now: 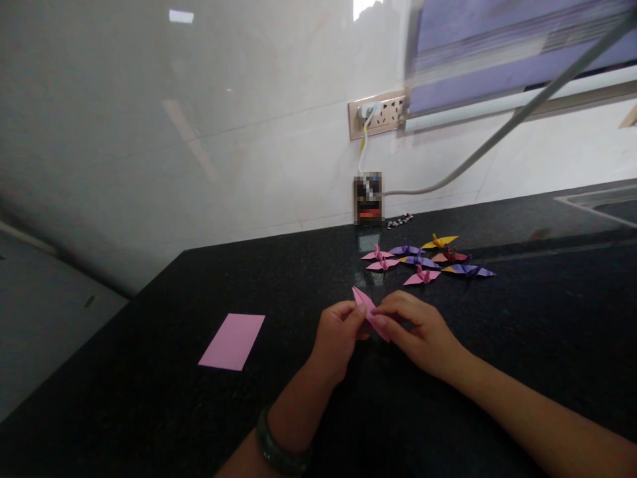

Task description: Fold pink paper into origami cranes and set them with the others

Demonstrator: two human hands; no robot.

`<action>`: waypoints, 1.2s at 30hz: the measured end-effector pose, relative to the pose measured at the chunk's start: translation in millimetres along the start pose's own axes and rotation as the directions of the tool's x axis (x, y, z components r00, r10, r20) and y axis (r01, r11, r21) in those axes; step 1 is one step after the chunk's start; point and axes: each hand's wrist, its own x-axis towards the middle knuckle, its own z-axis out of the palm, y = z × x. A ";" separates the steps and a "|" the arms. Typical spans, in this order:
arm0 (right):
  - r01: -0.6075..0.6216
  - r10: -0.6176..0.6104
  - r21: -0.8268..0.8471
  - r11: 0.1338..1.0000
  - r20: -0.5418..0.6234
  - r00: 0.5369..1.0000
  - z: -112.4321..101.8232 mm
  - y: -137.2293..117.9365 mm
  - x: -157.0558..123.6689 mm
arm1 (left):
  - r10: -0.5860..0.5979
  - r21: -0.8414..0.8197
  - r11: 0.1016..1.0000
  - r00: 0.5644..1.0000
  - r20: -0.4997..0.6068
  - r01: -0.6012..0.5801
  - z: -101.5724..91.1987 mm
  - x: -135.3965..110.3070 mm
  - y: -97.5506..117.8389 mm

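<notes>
My left hand (340, 335) and my right hand (421, 332) meet over the black counter (149, 411). Both pinch a partly folded piece of pink paper (367, 307), whose pointed tip sticks up between the fingertips. A dark band sits on my left wrist. A flat pink paper sheet (232, 341) lies on the counter to the left of my hands. Behind my hands rests a cluster of several finished paper cranes (426, 259) in pink, purple, yellow and red.
A wall socket (377, 114) with a plugged-in white cable sits above a small blurred device (368, 198) leaning against the tiled wall. A grey hose (497, 143) runs diagonally at right. A sink edge (597, 199) shows far right.
</notes>
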 end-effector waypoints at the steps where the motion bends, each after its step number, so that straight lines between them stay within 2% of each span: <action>1: -0.098 0.100 0.079 0.992 -0.018 0.995 0.8 0.4 0.7 | -0.011 -0.013 1.000 1.000 0.017 0.012 -0.8 0.3 0.2; 2: -0.190 0.196 0.163 0.968 -0.020 0.980 1.3 1.3 1.6 | -0.024 -0.023 0.999 0.999 0.036 0.025 -1.2 0.4 0.4; 4: -0.303 0.301 0.282 0.910 0.051 0.952 1.9 4.0 3.8 | -0.045 -0.036 0.998 0.997 0.058 0.047 -1.3 0.4 0.9; 7: -0.383 0.349 0.333 0.862 0.159 0.923 1.7 7.2 6.5 | -0.056 -0.042 0.997 0.997 0.046 0.058 -0.5 0.4 1.0; 11: -0.407 0.374 0.304 0.862 0.162 0.913 1.2 8.3 6.8 | -0.017 -0.024 1.000 1.000 0.003 0.017 0.8 0.5 0.1; 14: -0.399 0.373 0.302 0.866 0.144 0.917 1.6 7.9 5.9 | 0.043 -0.019 0.999 0.999 0.012 -0.043 1.2 0.0 -0.7; 17: -0.421 0.382 0.340 0.841 0.177 0.907 2.6 6.6 4.9 | 0.082 -0.013 0.997 0.996 0.016 -0.082 1.1 -1.2 -0.5; 22: -0.470 0.384 0.438 0.766 0.276 0.881 1.3 1.8 4.5 | 0.007 -0.100 0.995 0.999 0.053 -0.002 -1.4 -2.1 3.5; 23: -0.451 0.363 0.434 0.780 0.273 0.891 -0.1 1.0 4.6 | -0.021 -0.136 0.990 0.997 0.073 0.031 -2.8 -1.7 4.4; 25: -0.338 0.273 0.377 0.862 0.214 0.938 -3.9 0.4 4.9 | -0.080 -0.205 0.973 0.989 0.125 0.104 -6.4 -0.2 5.5; 27: -0.142 0.110 0.270 0.952 0.130 0.985 -7.9 0.8 5.1 | -0.120 -0.247 0.957 0.981 0.155 0.156 -10.0 1.7 5.7; 28: -0.041 0.019 0.214 0.976 0.102 0.995 -9.6 1.2 5.2 | -0.140 -0.255 0.951 0.978 0.154 0.176 -11.3 2.4 5.6; 31: 0.164 -0.173 0.093 0.982 0.102 0.980 -12.2 2.1 5.2 | -0.189 -0.248 0.945 0.975 0.117 0.213 -12.7 3.6 4.8; 36: 0.260 -0.254 -0.034 0.965 0.138 0.957 -10.3 2.8 4.4 | -0.216 -0.198 0.954 0.974 0.073 0.226 -9.6 2.7 4.7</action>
